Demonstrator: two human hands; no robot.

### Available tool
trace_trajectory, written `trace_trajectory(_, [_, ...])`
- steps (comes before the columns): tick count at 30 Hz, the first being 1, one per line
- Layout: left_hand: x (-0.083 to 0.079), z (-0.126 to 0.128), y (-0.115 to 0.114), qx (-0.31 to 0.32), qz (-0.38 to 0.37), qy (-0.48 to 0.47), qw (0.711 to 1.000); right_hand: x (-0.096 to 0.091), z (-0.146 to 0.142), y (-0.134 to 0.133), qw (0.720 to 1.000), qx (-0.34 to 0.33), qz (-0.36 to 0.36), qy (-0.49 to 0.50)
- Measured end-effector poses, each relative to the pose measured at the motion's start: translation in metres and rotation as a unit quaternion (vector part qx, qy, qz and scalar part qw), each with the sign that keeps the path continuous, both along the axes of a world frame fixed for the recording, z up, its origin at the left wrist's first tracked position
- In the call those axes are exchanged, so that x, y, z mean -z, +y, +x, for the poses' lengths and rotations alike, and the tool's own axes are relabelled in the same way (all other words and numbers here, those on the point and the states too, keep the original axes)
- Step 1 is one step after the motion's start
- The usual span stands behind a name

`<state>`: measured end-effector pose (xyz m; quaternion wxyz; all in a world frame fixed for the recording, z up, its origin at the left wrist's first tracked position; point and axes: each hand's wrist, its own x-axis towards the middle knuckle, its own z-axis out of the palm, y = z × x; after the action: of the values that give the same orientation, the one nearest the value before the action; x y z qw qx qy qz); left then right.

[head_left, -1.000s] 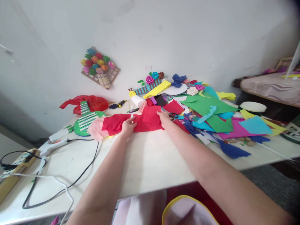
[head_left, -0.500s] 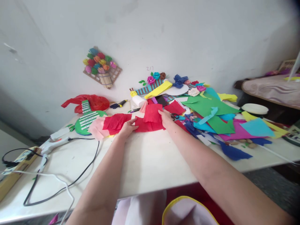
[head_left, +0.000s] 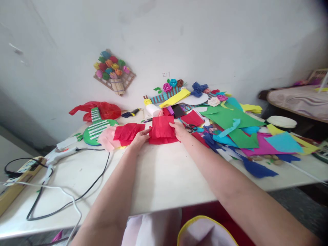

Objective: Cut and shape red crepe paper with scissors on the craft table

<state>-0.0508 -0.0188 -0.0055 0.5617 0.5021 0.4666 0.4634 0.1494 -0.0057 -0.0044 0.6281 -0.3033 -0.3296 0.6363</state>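
Both my arms reach across the white table [head_left: 159, 174] to a sheet of red crepe paper [head_left: 162, 130]. My left hand [head_left: 139, 138] pinches its left edge with thumb and fingers. My right hand [head_left: 180, 130] grips its right edge, fingers closed on the paper. The sheet is partly lifted and folded over itself. Another crumpled red sheet [head_left: 127, 132] lies just left of my left hand, over a pale pink sheet [head_left: 105, 139].
Black scissors [head_left: 189, 126] lie right of my right hand, beside a heap of coloured paper [head_left: 238, 128]. A green paper guitar [head_left: 96, 128], a glue gun [head_left: 60, 155] and cables [head_left: 77, 194] lie left. A red plastic bag [head_left: 105, 110] sits by the wall.
The red sheet has been gathered inward and folded narrower between my hands; my left hand moved right a little, closing on its edge.
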Motion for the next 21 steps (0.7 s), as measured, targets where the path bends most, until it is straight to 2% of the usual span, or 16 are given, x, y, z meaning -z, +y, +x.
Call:
trace_trajectory(8, [-0.005, 0.001, 0.002, -0.01, -0.034, -0.039, 0.999, 0.0, -0.005, -0.003, 0.999, -0.022, -0.035, -0.006])
trace_trajectory(14, [-0.007, 0.005, 0.0, -0.045, -0.051, -0.045, 0.997, 0.007, -0.007, -0.001, 0.998, -0.036, -0.049, -0.025])
trace_trajectory(21, [-0.001, 0.002, 0.002, -0.016, -0.01, -0.031, 0.999, 0.013, -0.007, 0.003, 0.998, -0.028, -0.039, -0.041])
